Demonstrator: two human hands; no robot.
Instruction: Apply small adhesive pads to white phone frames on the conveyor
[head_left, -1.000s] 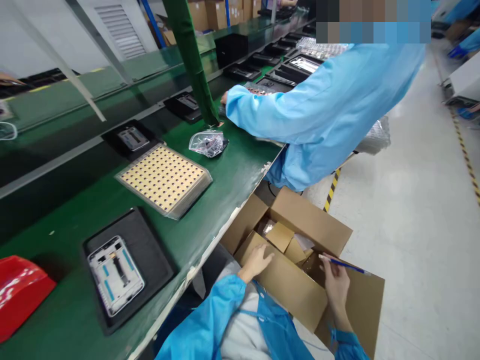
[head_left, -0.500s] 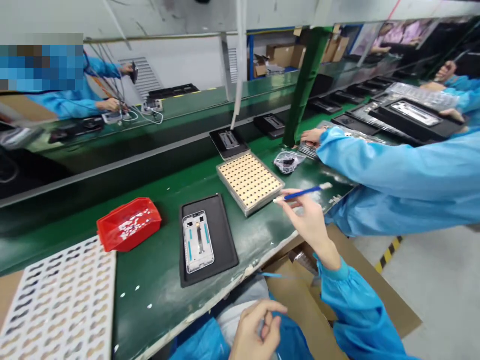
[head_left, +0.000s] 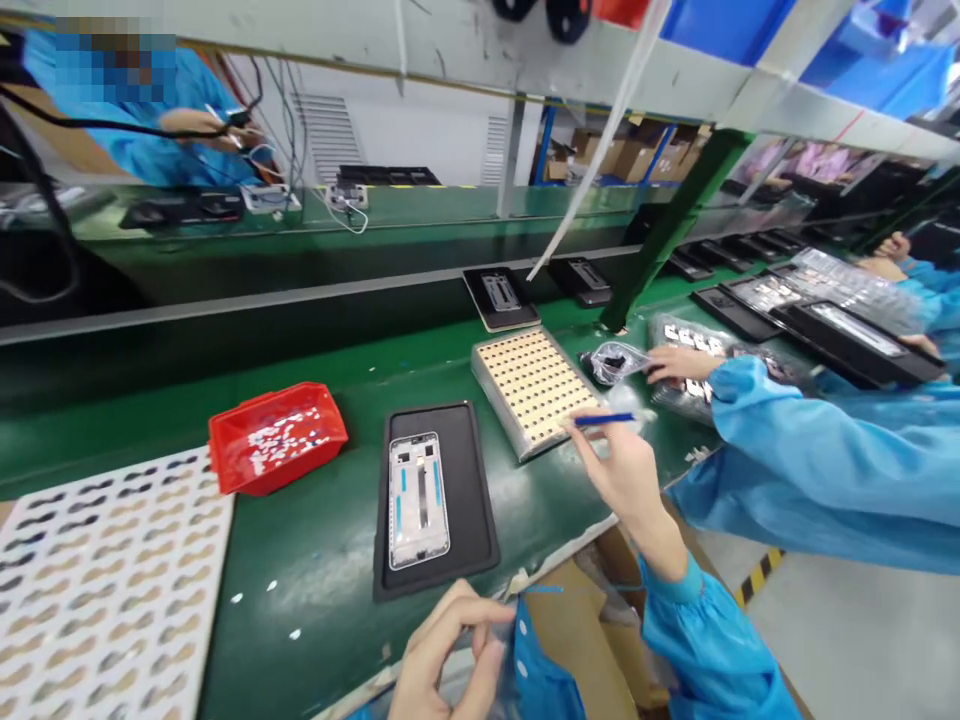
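Right of centre, right hand [head_left: 622, 465] pinching pen [head_left: 604, 419] at stack [head_left: 529, 380]; likely pickup, needs steady tip. Left hand [head_left: 450, 650] loosely spread.

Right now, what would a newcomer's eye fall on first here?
Probably the bright red bin with its small white pieces, on the green bench to the left. Next come the silver phone-like frame on its black tray, near the middle, and, beyond it to the right, the dotted yellow sheet, where the right hand holds a blue pen-like tool.
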